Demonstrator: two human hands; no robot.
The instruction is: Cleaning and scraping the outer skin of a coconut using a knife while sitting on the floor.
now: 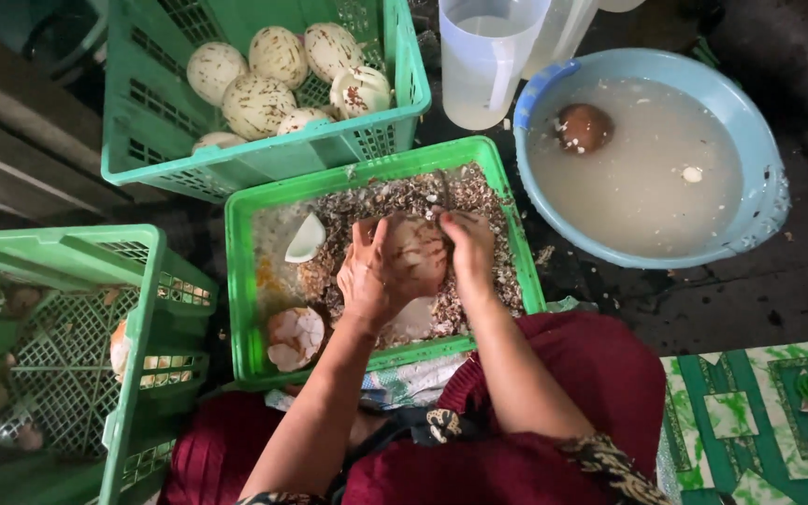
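Note:
Both my hands hold one brownish peeled coconut over a green plastic basket filled with shell scraps. My left hand cups its left side with fingers spread upward. My right hand grips its right side, fingers curled on top. A white coconut piece lies in the scraps to the left, and a cracked pale shell piece rests near the basket's front corner.
A green crate of several whitish peeled coconuts stands behind. A blue basin of cloudy water with a brown coconut is at right, a clear jug beside it. Another green crate sits left.

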